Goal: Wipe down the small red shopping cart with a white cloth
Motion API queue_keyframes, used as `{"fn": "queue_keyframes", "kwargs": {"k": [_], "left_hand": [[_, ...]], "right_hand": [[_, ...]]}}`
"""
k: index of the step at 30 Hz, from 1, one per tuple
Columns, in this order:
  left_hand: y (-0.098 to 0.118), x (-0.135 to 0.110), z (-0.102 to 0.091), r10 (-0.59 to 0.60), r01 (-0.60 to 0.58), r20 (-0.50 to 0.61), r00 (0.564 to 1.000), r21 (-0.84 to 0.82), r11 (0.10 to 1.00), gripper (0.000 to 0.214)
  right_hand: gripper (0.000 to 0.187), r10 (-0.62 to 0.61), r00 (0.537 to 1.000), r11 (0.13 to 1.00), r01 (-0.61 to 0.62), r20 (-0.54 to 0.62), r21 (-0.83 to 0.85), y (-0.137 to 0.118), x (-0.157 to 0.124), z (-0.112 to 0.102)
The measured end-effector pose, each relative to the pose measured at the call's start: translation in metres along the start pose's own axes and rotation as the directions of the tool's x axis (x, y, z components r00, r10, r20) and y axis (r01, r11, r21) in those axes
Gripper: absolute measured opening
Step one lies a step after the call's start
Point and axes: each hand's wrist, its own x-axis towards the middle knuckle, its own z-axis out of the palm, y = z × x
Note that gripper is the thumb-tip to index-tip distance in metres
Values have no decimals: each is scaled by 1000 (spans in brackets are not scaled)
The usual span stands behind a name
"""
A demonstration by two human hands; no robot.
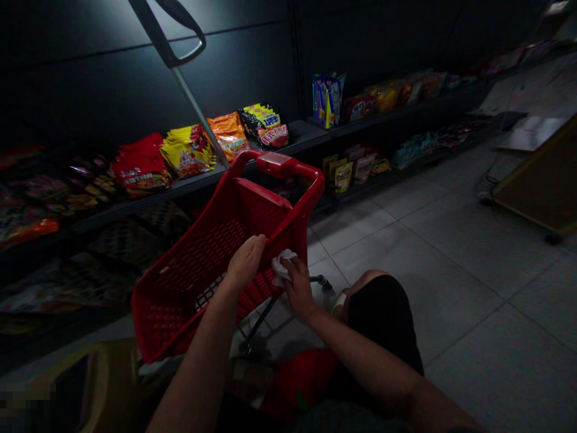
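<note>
A red plastic shopping cart (148,313) with perforated basket walls stands in front of me, its handle at the far upper end. My left hand (246,260) rests at the near rim of the basket, fingers stretched out and close together, holding nothing I can see. Against the cart's outer side wall, my right hand (297,282) presses a crumpled white cloth (282,266), its fingers bent over it. Below the basket, part of the metal frame and a caster (244,347) show.
Snack bags such as a red pack (140,162) and an orange pack (229,133) line the dark shelf (309,133) behind the cart. A metal pole with a black handle (169,51) leans there. Tiled floor (451,240) lies right; a yellow container (106,379) stands lower left.
</note>
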Motion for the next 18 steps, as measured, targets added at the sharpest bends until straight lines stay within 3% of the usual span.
{"fn": "queue_keyframes", "kwargs": {"k": [3,5,8,12,16,18], "left_hand": [[0,0,1,5,-5,-23,1000,-22,1000,46],[0,-2,2,4,-4,-22,1000,-16,1000,45],[1,-3,1,7,-7,-5,1000,12,1000,46],[3,-3,-1,37,-37,4,999,70,997,47],[8,-4,0,44,-47,20,999,124,991,47],[12,-6,1,60,-63,26,998,149,987,46]], "right_hand": [[69,-24,1000,998,23,10,62,-24,18,-3],[73,-86,996,993,84,29,78,-26,24,-2],[66,-116,993,991,113,30,70,0,11,0],[53,23,999,999,-22,-27,31,25,-10,-10],[52,39,977,994,-15,-210,112,1,22,-32],[53,-7,972,990,40,-237,135,-4,43,-37]]}}
